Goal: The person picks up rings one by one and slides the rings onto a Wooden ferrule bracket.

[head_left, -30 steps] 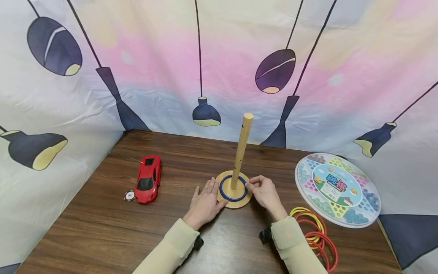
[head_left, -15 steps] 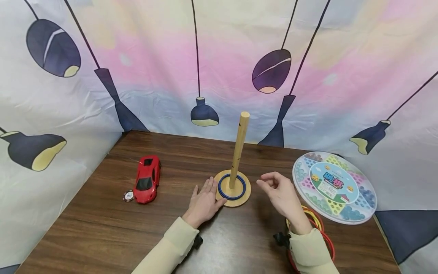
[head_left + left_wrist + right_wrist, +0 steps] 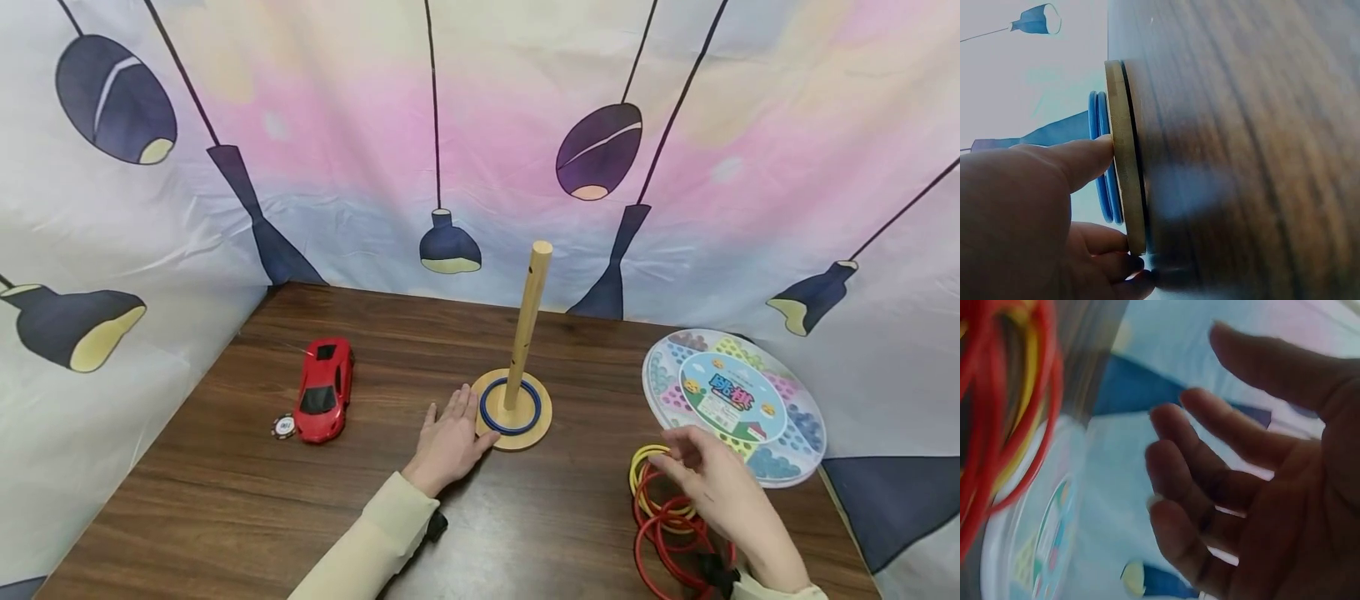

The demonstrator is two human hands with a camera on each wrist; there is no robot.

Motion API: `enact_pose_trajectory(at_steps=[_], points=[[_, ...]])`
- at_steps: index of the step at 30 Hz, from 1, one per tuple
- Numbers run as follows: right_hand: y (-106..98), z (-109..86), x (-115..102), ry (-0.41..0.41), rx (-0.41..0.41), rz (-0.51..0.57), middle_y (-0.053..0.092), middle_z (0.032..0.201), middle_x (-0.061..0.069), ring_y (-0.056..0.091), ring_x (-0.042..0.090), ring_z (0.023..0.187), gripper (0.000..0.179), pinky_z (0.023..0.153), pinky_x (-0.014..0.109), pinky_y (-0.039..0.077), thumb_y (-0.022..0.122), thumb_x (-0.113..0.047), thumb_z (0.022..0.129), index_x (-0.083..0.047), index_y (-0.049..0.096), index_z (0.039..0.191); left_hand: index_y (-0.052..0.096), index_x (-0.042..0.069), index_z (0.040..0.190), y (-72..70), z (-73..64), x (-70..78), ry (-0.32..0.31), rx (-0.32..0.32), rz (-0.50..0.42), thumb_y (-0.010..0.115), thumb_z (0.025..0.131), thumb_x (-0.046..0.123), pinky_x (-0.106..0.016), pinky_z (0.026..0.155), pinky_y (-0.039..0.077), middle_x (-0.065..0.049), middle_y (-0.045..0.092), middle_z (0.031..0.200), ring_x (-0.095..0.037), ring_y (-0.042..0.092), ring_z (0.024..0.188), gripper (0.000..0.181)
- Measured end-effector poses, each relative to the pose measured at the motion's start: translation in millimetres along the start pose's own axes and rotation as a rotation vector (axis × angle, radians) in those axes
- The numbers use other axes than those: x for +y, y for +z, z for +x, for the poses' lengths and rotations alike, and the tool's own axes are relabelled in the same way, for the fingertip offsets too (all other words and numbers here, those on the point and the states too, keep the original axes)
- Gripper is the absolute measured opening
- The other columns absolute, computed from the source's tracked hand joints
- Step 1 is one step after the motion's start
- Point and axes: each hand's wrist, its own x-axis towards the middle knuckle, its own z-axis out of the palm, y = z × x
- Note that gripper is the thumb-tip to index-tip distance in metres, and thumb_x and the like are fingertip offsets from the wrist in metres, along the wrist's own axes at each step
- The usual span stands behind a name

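A wooden post (image 3: 528, 321) rises from a round wooden base (image 3: 527, 408). Two blue rings (image 3: 1102, 115) lie stacked around its foot. My left hand (image 3: 447, 442) lies palm down at the base's left edge, fingers straight, thumb reaching onto the rim. In the left wrist view the thumb touches the base beside the rings. My right hand (image 3: 716, 483) hovers over a loose pile of red rings (image 3: 997, 412) and yellow rings (image 3: 633, 472) at the right. Its fingers are loosely bent, apart from the thumb, with nothing between them.
A round Chinese checkers box (image 3: 675, 400) lies at the back right, just behind the ring pile. On the left sit a red toy car (image 3: 321, 396) and a poker chip (image 3: 282, 427). A lamp-patterned cloth (image 3: 360, 167) hangs behind the wooden table (image 3: 262, 500).
My right hand has let go at the blue rings and moved right and toward me, over the red and yellow rings. My left hand has stayed at the base.
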Motion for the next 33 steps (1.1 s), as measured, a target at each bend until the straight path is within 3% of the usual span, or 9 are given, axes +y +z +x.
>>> enact_pose_trajectory(at_steps=[3,7,12,17,25,33], points=[[-2,-8.1,20,-0.011,-0.037,-0.104,0.059,0.085,-0.001,0.050,0.014,0.072,0.044,0.061,0.031,0.041,0.072,-0.038,0.087,-0.004,0.065,0.114,0.034,-0.003,0.149,-0.4,1.1,0.2,0.004,-0.005,-0.003,0.050,0.097,0.052,-0.060,0.111,0.020,-0.018,0.026,0.156,-0.030,0.025,0.144,0.077],[2,-17.5,36,-0.030,-0.087,-0.120,0.053,0.076,-0.003,0.043,0.011,0.066,0.032,0.057,0.028,0.036,0.078,-0.025,0.082,-0.007,0.068,0.107,0.033,-0.002,0.149,-0.9,1.7,0.5,0.005,-0.014,0.000,0.050,0.097,0.052,-0.060,0.111,0.019,-0.018,0.025,0.157,-0.030,0.024,0.144,0.077],[8,-24.1,46,-0.073,-0.075,-0.150,0.054,0.078,-0.004,0.046,0.011,0.069,0.028,0.058,0.026,0.039,0.083,-0.019,0.076,-0.011,0.069,0.099,0.034,-0.002,0.149,-2.3,1.4,0.4,0.001,-0.010,0.003,0.051,0.097,0.052,-0.060,0.111,0.019,-0.018,0.026,0.156,-0.030,0.025,0.144,0.077],[12,-24.4,51,-0.020,-0.100,-0.145,0.058,0.083,-0.001,0.049,0.014,0.073,0.025,0.059,0.027,0.042,0.083,-0.014,0.076,-0.011,0.068,0.096,0.034,-0.002,0.149,-1.9,1.0,-0.2,0.002,-0.005,0.005,0.051,0.097,0.052,-0.060,0.111,0.020,-0.018,0.026,0.156,-0.030,0.025,0.144,0.077],[19,-24.3,55,0.056,-0.130,-0.101,0.058,0.078,-0.003,0.052,0.010,0.066,0.018,0.056,0.026,0.042,0.079,-0.008,0.079,-0.013,0.067,0.092,0.034,-0.003,0.149,-1.3,0.1,-0.4,-0.003,-0.012,0.007,0.050,0.097,0.052,-0.060,0.111,0.020,-0.018,0.026,0.156,-0.030,0.025,0.144,0.077],[21,-24.3,56,0.077,-0.159,-0.100,0.057,0.076,-0.005,0.052,0.011,0.069,0.019,0.055,0.026,0.043,0.081,-0.016,0.077,-0.013,0.067,0.090,0.034,-0.003,0.149,-0.7,-0.2,-0.3,-0.005,-0.004,0.002,0.051,0.097,0.052,-0.059,0.111,0.020,-0.018,0.027,0.156,-0.030,0.026,0.144,0.078]])
